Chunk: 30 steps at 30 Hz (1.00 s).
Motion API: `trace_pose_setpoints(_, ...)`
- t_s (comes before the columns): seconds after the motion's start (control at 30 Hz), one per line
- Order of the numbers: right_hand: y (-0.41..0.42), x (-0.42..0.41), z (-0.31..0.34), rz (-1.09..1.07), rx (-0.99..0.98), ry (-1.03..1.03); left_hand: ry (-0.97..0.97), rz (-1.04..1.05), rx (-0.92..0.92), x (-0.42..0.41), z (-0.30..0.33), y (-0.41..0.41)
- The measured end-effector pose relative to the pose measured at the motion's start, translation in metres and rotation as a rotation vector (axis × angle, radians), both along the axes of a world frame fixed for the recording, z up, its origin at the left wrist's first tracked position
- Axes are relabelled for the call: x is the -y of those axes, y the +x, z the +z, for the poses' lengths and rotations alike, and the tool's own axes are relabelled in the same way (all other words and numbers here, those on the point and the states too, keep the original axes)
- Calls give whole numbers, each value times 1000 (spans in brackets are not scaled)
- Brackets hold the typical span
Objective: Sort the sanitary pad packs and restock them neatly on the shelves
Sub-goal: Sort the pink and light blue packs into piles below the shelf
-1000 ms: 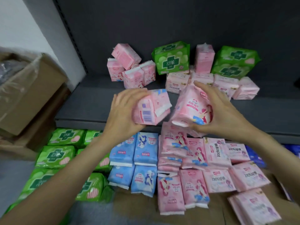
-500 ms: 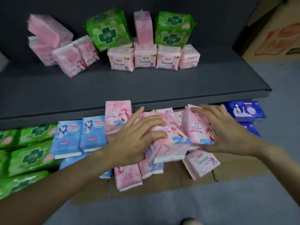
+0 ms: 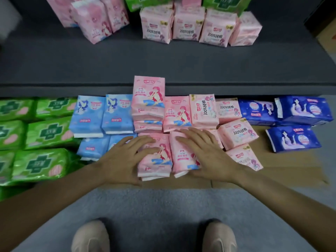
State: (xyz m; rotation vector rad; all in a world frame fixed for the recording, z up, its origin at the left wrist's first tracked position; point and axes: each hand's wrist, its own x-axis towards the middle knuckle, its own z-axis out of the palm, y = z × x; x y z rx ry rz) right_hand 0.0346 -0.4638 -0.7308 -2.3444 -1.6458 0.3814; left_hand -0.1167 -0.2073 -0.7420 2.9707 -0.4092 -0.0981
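Head view: the left hand (image 3: 125, 160) lies flat, fingers spread, on one pink plastic pad pack (image 3: 156, 160); the right hand (image 3: 205, 157) lies likewise on its neighbouring pink pack (image 3: 183, 160), both on brown cardboard (image 3: 272, 171).

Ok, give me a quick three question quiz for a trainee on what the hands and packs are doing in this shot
1. True or false: the left hand lies on a pink pack on the floor pile.
2. Which packs lie farthest to the person's right? A green, B light blue, C dark blue.
3. Fill in: the right hand rests with spread fingers on the ___ pack beside it.

Key
1. True.
2. C: the dark blue packs; green packs lie far left, light blue packs next.
3. Pink: the second pink pack.
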Motion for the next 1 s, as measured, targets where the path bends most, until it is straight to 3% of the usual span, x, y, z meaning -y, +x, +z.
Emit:
trace_pose_setpoints(0.17, -3, -14, -14, -4, 98, 62, 52, 74, 49, 7, 6, -1)
trace_pose_setpoints(0.33, 5, -7, -5, -27, -49, 61, 22, 94, 89, 7, 6, 24)
trace_pose_setpoints(0.63, 67, -3, 67, -196, -30, 105, -145, -190, 119, 22, 83, 80)
trace_pose_setpoints(0.83, 164, -28, 113, -300, 87, 146, -220, 10, 159, 1, 130, 190)
trace_pose_setpoints(1.0, 245, -41, 124, -404, 202, 79, -134, 200, 166, -9, 132, 290)
